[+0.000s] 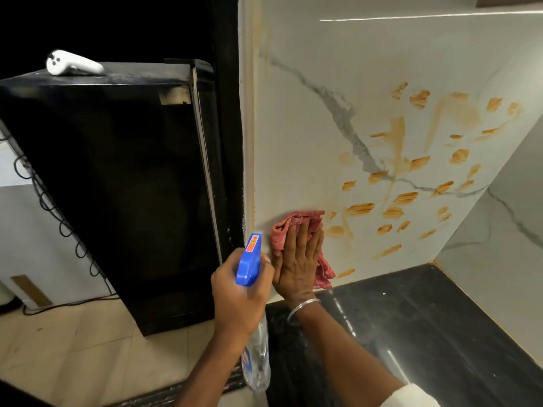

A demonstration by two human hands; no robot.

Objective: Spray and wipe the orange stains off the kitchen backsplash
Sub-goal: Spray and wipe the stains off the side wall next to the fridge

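The white marble backsplash (308,136) carries several orange stains (405,198) spread across its right half, down to just above the counter. My right hand (298,259) lies flat with straight fingers on a pink-red cloth (296,220), pressing it against the wall low on the left of the stains. My left hand (241,295) grips a spray bottle (249,259) with a blue trigger head and a clear body, nozzle pointed up toward the wall, just left of the cloth.
A black polished counter (411,333) runs below the backsplash into a corner with a second marble wall (499,245). A black fridge (117,186) stands to the left with a white controller (73,64) on top. Beige floor tiles (88,348) lie below.
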